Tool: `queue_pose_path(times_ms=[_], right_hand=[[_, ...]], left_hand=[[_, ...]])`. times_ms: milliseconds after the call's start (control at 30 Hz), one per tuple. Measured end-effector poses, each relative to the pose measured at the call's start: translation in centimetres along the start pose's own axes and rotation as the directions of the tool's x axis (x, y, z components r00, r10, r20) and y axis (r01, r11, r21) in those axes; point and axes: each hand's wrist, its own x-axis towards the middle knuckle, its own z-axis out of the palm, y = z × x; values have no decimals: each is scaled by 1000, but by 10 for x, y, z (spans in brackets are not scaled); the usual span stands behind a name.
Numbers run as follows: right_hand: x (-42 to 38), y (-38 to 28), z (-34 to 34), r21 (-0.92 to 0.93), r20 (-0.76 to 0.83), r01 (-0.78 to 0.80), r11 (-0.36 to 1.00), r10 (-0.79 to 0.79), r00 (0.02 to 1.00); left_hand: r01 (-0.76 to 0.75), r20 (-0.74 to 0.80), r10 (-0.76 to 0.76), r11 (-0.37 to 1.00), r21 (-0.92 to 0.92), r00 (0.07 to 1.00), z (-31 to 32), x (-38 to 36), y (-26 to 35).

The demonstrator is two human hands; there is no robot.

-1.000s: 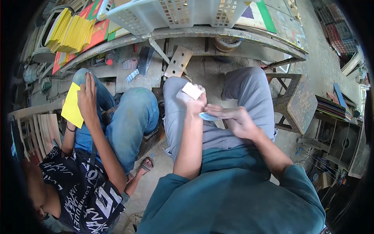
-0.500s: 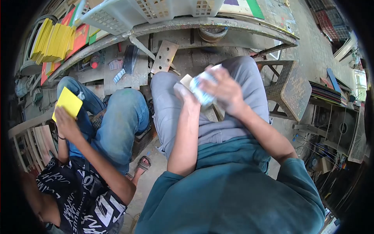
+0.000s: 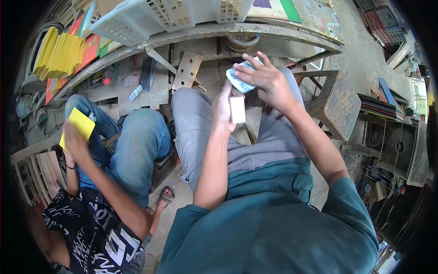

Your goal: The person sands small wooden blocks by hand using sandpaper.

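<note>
My left hand [image 3: 221,108] is closed around a small pale wooden block [image 3: 237,111], one smooth face of it turned up toward me. Just above the block, my right hand [image 3: 274,85] grips a folded piece of sandpaper [image 3: 239,81], white-backed with blue lettering. Its fingers lie spread over the sheet, thumb beneath. The sandpaper overlaps the left fingertips in this view. Both hands are over my lap, between the knees of my grey trousers [image 3: 194,123].
At the left, a seated person's hand [image 3: 75,139] holds a yellow board [image 3: 81,124]. The worktable ahead bears a white plastic basket [image 3: 132,27] and stacked yellow boards [image 3: 59,52]. A wooden stool [image 3: 340,105] stands at right; a bucket [image 3: 242,42] is beneath the table.
My right hand and the sandpaper have gone from blurred motion over the block to just above it, exposing its face. The block has turned more upright. The other person's hand shifted slightly on the yellow board.
</note>
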Motion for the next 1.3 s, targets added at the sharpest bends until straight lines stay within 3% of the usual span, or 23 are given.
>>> queue_pose_path(times_ms=[67,167,200,233,333,400,433,500,533,567,633,667,700,733,833,900,967,1033,1100,1167,1200,1267,1300], right_hand=[[-2,-26,0,97,34,44,994,-48,998],[-41,-58,8,252,155,-19,968,-21,988],[-48,-67,-1,294,213,-44,955,-21,977],[-66,-65,-4,287,386,-48,957,-70,920],[-69,-74,-16,376,270,-193,906,92,958],[-57,-67,-17,225,-74,-128,966,148,986],[-50,-64,-13,216,-76,-140,966,160,984],[-36,-49,1,302,39,151,941,-171,985],[-39,-29,10,246,27,116,962,-126,992],[-43,-7,21,195,15,79,978,-84,996],[-35,24,14,-61,-31,-82,995,81,996],[-33,20,11,-16,-75,-36,999,34,997],[-30,15,6,22,-122,17,1000,-14,992],[-29,0,1,126,-50,102,987,-96,994],[-31,-19,4,315,64,216,924,-248,967],[-33,19,12,-45,49,-205,978,207,977],[-38,30,12,73,-73,-255,964,260,963],[-36,2,3,288,-150,-277,917,329,932],[-43,-16,13,405,-196,-341,848,445,874],[-58,-27,30,681,-186,-438,587,717,672],[-61,-29,33,681,-193,-435,589,717,670],[-69,-33,35,906,19,-369,207,851,525],[-73,-35,39,905,12,-368,211,854,519]], left_hand=[[-182,-356,160,983,-29,921,44,-5,11],[-18,-473,-80,980,-199,878,24,-3,16],[-79,-238,7,952,-296,971,-34,13,0],[-197,-452,-16,885,-421,892,-5,4,14],[-203,-400,74,935,-291,914,-6,3,20],[-125,-438,42,979,-162,898,4,6,8],[-111,-430,32,981,-161,902,8,6,4],[71,-239,-137,962,-263,961,14,9,2],[193,-172,-248,939,-284,953,13,8,2],[104,-117,-152,934,-341,981,1,8,-5],[402,560,-198,876,-267,804,-19,9,1],[403,558,-200,875,-267,806,-18,7,-4],[198,150,-160,937,-289,976,2,4,-3],[-10,-284,-56,975,-224,957,19,1,0],[91,-194,-108,992,-92,975,29,-13,10],[224,201,-223,974,17,954,16,-12,21],[141,-34,-137,980,140,990,26,-10,18],[-67,-342,154,965,253,927,24,-5,13],[-90,-276,98,995,39,956,19,-3,13],[-192,-152,173,974,-119,973,23,2,11],[-204,-91,192,969,-142,977,27,1,12],[-247,-32,245,962,-112,969,27,2,10],[-240,-24,238,964,-112,971,29,2,10]])
